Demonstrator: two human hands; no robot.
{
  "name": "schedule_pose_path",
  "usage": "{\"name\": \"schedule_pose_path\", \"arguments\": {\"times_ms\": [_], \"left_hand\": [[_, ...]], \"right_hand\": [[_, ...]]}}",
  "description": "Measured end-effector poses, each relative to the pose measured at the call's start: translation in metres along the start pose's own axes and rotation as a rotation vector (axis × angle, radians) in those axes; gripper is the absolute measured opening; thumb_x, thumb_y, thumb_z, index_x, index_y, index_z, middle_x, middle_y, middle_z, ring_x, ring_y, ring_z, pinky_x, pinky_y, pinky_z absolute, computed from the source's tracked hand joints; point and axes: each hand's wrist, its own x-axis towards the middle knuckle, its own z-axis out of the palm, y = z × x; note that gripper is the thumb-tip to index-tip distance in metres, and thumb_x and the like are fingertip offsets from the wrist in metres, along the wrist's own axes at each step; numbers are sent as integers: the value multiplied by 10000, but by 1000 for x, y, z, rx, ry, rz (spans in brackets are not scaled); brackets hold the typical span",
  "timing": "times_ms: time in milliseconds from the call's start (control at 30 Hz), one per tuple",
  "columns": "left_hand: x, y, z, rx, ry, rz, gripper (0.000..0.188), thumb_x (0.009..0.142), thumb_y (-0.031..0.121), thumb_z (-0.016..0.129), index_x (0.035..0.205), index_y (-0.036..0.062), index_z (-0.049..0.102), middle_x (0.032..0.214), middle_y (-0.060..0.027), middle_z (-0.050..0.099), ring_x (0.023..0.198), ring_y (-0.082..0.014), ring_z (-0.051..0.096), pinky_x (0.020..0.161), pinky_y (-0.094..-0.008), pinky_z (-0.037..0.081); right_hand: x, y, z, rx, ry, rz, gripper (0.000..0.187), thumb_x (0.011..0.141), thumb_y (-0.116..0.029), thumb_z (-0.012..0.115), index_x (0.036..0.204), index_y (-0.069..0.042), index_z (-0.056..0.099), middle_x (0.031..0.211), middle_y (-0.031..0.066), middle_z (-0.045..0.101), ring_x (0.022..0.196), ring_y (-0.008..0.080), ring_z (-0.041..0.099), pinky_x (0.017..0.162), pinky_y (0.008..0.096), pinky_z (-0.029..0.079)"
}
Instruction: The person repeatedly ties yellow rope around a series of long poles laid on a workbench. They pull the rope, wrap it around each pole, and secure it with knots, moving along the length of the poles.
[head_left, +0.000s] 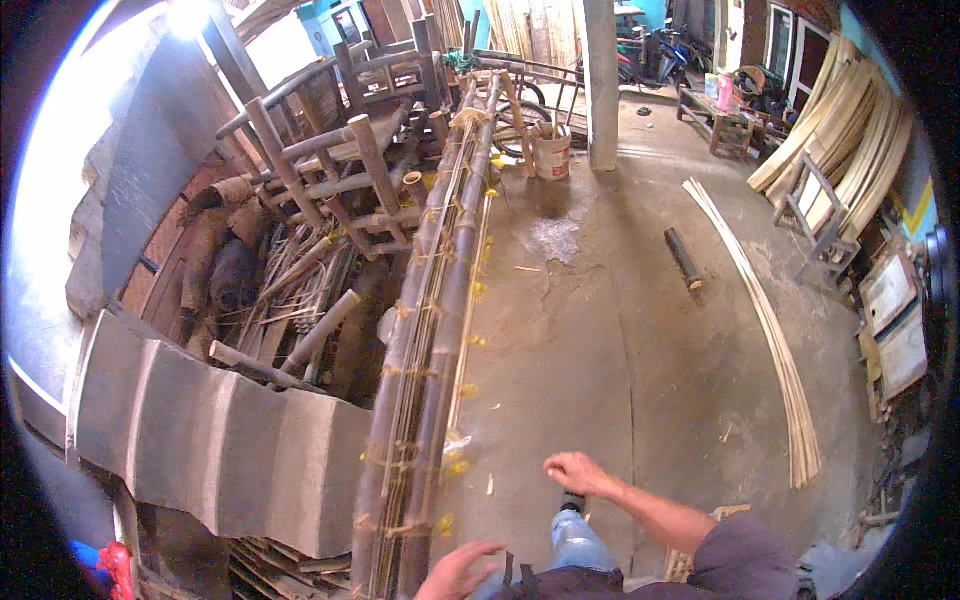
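My left hand is at the lower edge beside the near end of a long rack of dark bamboo poles. Its fingers stretch out to the right, and it holds nothing that I can see. Ahead of my body hangs my right hand, fingers loosely curled in, with nothing showing in them. It is over the concrete floor, apart from the rack. Thin dark strips lie lengthwise along the poles, with yellow ties at intervals. Below my right hand shows my leg in light blue jeans.
Left of the rack are bamboo chair frames, loose poles and a corrugated grey sheet. On the right floor lie a bundle of pale strips and a short dark bamboo piece. A bucket stands near a pillar.
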Motion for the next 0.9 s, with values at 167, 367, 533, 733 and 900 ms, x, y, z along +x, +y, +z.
{"name": "schedule_pose_path", "arguments": {"times_ms": [167,367,533,733,900], "left_hand": [[134,31,11,-190,7,-46,273,935,219,568,1116,34,655,1066,-208,666,1037,-346,623,884,-420,476],[302,-16,-38,-25,-108,-30,303,944,276,575,1195,120,642,1149,-108,664,1071,-285,630,921,-379,491],[483,-23,-88,-125,-7,183,291,942,265,567,1161,89,642,1126,-129,659,1054,-315,625,904,-399,493],[646,92,-244,-166,267,409,231,881,148,648,1098,71,658,1047,-121,676,997,-294,645,857,-374,518],[753,98,-361,102,452,364,183,866,157,656,1030,79,676,989,-103,682,938,-285,654,810,-376,525]], "right_hand": [[123,38,-114,63,128,28,219,892,-210,562,1010,-53,660,889,126,701,820,298,674,756,396,529],[205,241,-131,100,117,450,300,876,-306,565,976,-43,670,890,153,701,799,349,667,724,431,525],[175,347,-129,-277,-12,935,303,810,-344,586,801,-85,742,809,133,719,789,302,692,778,430,545],[171,441,-173,943,384,1199,363,887,-311,468,872,-57,727,808,9,672,706,189,607,661,379,490],[429,472,-280,-335,57,513,352,853,-340,537,872,-44,727,827,143,707,754,271,683,698,397,525]]}}
